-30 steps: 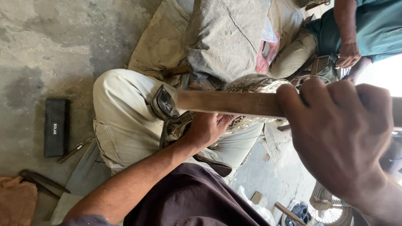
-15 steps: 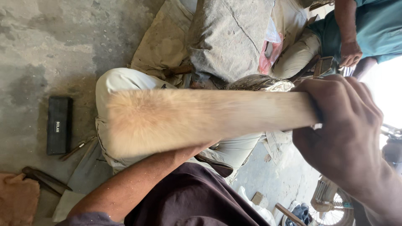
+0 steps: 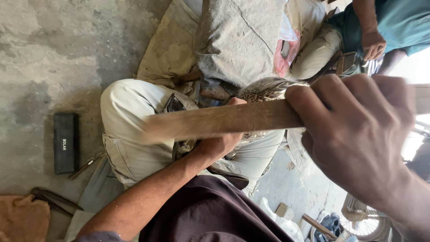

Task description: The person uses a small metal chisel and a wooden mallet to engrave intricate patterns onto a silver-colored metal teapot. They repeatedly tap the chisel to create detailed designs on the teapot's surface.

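since the earlier picture the stick (image 3: pixel 224 120) has swung: half a second ago it was a wide pale blur across the knee, and now it reads as a narrower brown bar, its far end blurred over the trouser leg (image 3: pixel 130 121).

the concrete floor (image 3: pixel 49 49) fills the left side. a grey cloth (image 3: pixel 237 40) lies over tan sacking (image 3: pixel 168 51) at the top. the trouser leg is bent across the middle, with a dark maroon garment (image 3: pixel 210 215) below it. the right hand (image 3: pixel 358 134) is large and close to the camera, fingers clenched around the stick near its end. the left hand (image 3: pixel 219 143) reaches in along the forearm and rests on a patterned metal piece (image 3: pixel 266 89) held against the knee; its fingers curl onto it, though the stick hides part of the grip. the stick lies just over this piece, between the two hands.

another person's hand (image 3: pixel 372 44) shows at top right beside a teal sleeve (image 3: pixel 403 22). a black box (image 3: pixel 66 142) lies on the floor at left, well apart, with a small tool (image 3: pixel 85 165) beside it. a wheel (image 3: pixel 365 219) shows at bottom right.
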